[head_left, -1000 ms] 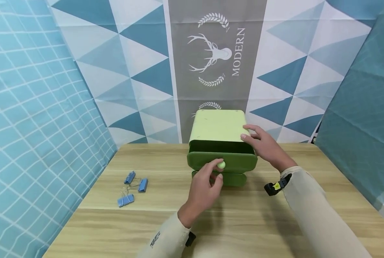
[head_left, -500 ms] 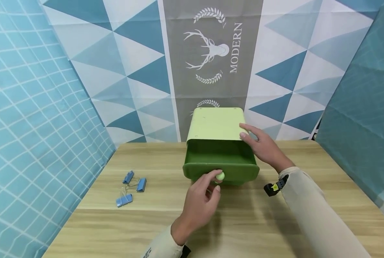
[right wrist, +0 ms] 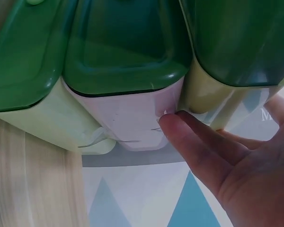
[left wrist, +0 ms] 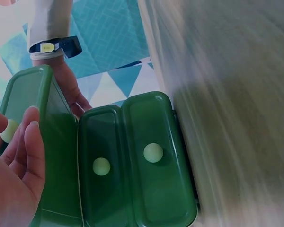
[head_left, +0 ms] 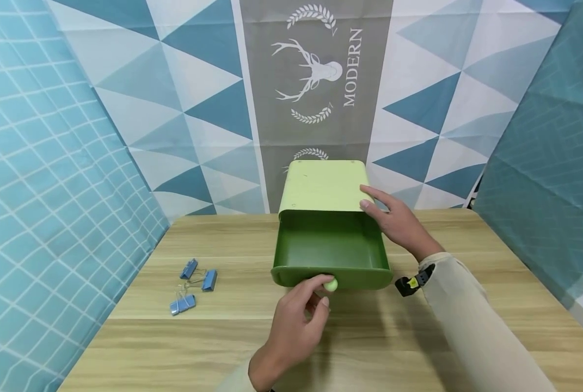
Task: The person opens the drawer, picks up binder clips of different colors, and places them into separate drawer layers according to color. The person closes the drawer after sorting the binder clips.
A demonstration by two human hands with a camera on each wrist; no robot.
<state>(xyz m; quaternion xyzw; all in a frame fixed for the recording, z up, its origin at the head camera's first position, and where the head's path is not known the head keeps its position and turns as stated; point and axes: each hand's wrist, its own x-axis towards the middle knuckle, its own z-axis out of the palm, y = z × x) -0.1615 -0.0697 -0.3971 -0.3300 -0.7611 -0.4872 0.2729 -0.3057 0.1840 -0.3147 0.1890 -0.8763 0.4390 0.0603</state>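
Knob [head_left: 330,285] lies in the curl of the left hand [head_left: 295,326], which grips it with the forefinger bent over it and the thumb below, probably because it is the one small grip on an otherwise smooth front. The top drawer [head_left: 364,279] behind that knob stands well out from the pale green cabinet [head_left: 323,185], so its dark green floor shows from above. The cabinet sits on the wooden table [head_left: 183,354], near its far edge and before the patterned cloth [head_left: 208,109], its front turned toward the person, which likely suits a straight pull. The right hand [head_left: 396,218] is fairly open, its fingers stretched rather than clenched; it rests at the cabinet's top right front corner, and the right wrist view shows fingertips reaching down to the pale side. That placing looks meant to steady the light-seeming body against the drawer's drag. Below, the middle drawer [left wrist: 102,137] and bottom drawer [left wrist: 165,189] are closed, with their own round knobs facing out, and neither hand holds them. Three blue binder clips [head_left: 209,280] lie loosely grouped on the table to the left of the cabinet, apart from both hands, perhaps to keep them clear of the drawer's path.
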